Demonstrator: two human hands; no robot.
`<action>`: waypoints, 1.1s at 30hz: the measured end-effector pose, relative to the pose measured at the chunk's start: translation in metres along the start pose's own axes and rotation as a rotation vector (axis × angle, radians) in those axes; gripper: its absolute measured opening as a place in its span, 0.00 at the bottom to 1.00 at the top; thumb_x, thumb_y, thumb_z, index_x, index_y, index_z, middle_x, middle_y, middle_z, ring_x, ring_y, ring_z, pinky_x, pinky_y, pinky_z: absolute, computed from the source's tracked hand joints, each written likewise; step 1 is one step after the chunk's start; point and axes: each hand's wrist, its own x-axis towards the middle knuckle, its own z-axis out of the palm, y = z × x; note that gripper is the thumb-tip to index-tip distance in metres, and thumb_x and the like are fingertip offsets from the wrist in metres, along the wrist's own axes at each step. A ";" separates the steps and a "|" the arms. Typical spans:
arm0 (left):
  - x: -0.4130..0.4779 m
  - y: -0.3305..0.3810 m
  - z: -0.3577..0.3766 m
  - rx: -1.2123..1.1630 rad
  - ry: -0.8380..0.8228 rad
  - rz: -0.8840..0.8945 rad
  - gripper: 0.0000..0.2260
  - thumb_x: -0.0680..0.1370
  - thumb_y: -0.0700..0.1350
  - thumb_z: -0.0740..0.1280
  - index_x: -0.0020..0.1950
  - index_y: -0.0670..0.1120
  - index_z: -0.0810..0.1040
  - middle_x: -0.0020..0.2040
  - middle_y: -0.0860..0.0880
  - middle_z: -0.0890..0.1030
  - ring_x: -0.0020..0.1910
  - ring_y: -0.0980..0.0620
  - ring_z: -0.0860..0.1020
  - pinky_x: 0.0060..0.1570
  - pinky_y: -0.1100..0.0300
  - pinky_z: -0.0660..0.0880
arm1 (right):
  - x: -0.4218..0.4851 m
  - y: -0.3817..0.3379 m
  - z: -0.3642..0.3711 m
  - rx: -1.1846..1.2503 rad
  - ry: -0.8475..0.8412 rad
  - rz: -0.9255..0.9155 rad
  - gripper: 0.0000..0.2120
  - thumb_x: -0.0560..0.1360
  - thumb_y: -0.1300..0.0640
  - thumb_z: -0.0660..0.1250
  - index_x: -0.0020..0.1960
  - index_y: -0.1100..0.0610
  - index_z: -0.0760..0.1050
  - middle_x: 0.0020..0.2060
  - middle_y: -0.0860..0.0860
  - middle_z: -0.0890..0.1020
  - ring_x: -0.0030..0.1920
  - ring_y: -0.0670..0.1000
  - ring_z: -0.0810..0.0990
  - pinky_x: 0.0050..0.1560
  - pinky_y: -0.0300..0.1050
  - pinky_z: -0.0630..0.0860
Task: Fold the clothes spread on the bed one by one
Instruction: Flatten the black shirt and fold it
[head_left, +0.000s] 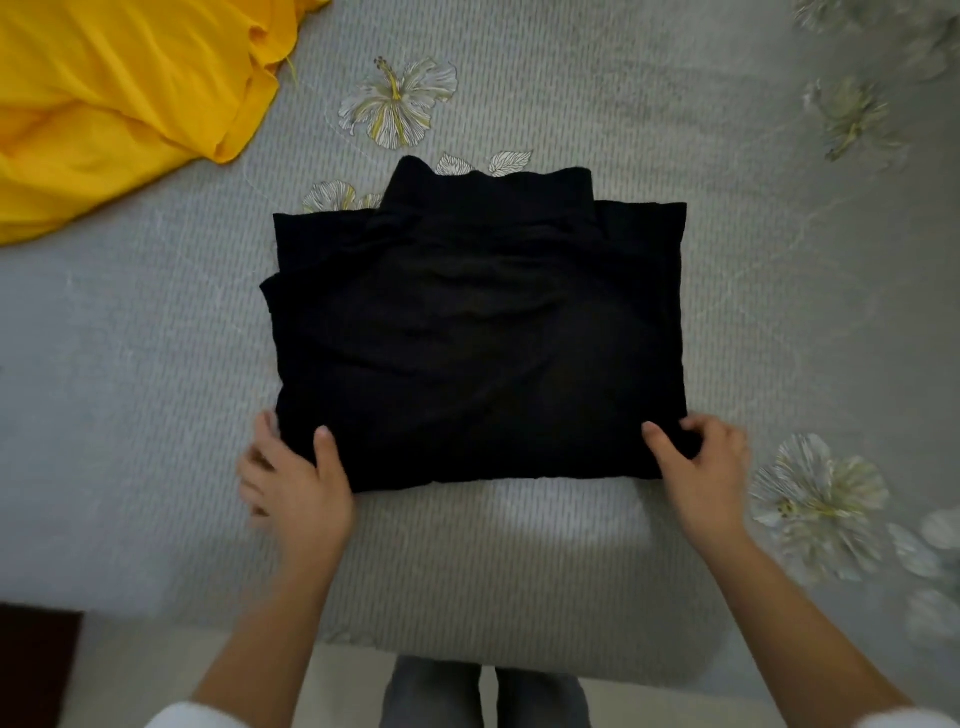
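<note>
A black garment (478, 332) lies folded into a rough rectangle in the middle of the bed, its collar end pointing away from me. My left hand (296, 478) grips its near left corner, thumb on top and fingers under the edge. My right hand (701, 467) grips the near right corner the same way. A yellow garment (114, 104) lies unfolded and rumpled at the far left.
The bed is covered by a grey sheet (779, 312) printed with pale flowers. Its near edge runs just below my hands, with my legs and the floor beyond it. A dark object (36, 660) sits at the lower left.
</note>
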 end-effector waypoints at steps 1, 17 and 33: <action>-0.007 -0.005 -0.001 -0.060 -0.010 -0.054 0.26 0.80 0.53 0.61 0.75 0.47 0.57 0.70 0.38 0.61 0.66 0.38 0.64 0.64 0.40 0.62 | 0.001 0.002 -0.002 0.075 -0.049 0.035 0.16 0.72 0.49 0.72 0.54 0.57 0.72 0.55 0.52 0.73 0.59 0.55 0.72 0.62 0.55 0.70; -0.023 -0.002 -0.001 -0.099 0.206 -0.059 0.27 0.74 0.36 0.67 0.72 0.41 0.63 0.70 0.36 0.62 0.68 0.36 0.62 0.67 0.42 0.61 | 0.033 0.017 -0.058 0.057 -0.757 0.140 0.14 0.66 0.65 0.76 0.50 0.63 0.78 0.41 0.56 0.85 0.44 0.54 0.84 0.46 0.43 0.80; -0.174 0.086 0.109 0.437 -0.484 0.966 0.29 0.73 0.57 0.70 0.72 0.51 0.70 0.73 0.50 0.68 0.73 0.52 0.65 0.70 0.51 0.64 | 0.102 -0.071 -0.034 0.532 -0.508 0.187 0.14 0.71 0.54 0.73 0.55 0.58 0.80 0.48 0.51 0.86 0.47 0.50 0.85 0.40 0.40 0.79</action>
